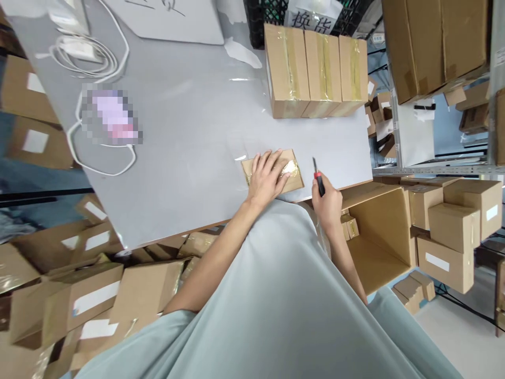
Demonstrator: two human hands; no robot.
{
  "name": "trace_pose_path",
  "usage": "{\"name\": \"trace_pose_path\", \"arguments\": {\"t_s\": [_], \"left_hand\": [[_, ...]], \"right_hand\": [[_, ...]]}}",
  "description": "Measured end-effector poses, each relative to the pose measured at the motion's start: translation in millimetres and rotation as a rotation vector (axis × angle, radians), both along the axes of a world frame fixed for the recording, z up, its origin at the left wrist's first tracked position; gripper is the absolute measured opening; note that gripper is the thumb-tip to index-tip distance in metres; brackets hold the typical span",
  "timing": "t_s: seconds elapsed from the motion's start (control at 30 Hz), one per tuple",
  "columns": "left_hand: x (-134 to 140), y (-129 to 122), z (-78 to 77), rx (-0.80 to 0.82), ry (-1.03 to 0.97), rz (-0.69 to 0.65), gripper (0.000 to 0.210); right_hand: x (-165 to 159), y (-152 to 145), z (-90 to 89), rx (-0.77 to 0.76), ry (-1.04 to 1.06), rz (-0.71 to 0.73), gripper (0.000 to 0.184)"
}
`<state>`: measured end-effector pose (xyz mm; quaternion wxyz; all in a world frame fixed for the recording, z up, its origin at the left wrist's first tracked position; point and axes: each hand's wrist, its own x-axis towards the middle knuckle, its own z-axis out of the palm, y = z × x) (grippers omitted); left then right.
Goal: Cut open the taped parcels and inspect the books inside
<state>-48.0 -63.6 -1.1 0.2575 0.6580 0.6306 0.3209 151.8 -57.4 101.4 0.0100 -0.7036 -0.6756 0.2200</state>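
My left hand (268, 176) lies flat on a small cardboard box (294, 181) near the table's front edge, its fingers stretched over the top. Shiny clear tape shows on the box beside my fingers, while part of the top is hidden under the hand. To the right of the box, my right hand (326, 202) is closed around a utility knife (319, 181) with a black and red handle. The knife's thin dark tip points away from me and is apart from the box.
Three taped cardboard boxes (307, 73) stand side by side at the back right, before a black crate (256, 23). White cable (118, 58) and a blurred purple object (112, 116) lie on the left. A large open carton (379, 237) sits below the table's right front edge.
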Motion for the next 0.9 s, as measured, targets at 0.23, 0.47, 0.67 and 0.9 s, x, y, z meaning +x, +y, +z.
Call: {"name": "trace_pose_path", "arguments": {"t_s": [0.23, 0.47, 0.67, 0.9], "left_hand": [[-75.2, -55.5, -25.3, 0.04, 0.041, 0.16, 0.061], [-117.4, -112.4, -16.8, -0.048, 0.091, 0.334, 0.061], [-106.4, -124.3, -33.4, -0.151, -0.112, 0.433, 0.066], [-86.6, -109.1, -87.0, -0.274, -0.436, 0.49, 0.072]], "right_hand": [[16.2, 39.1, -133.4, -0.265, 0.448, -0.256, 0.042], [-27.6, 24.1, -154.0, -0.443, 0.615, -0.223, 0.046], [-29.2, 19.6, -125.2, -0.318, 0.531, -0.125, 0.045], [-9.5, 43.2, -99.2, -0.233, 0.355, 0.053, 0.045]]}}
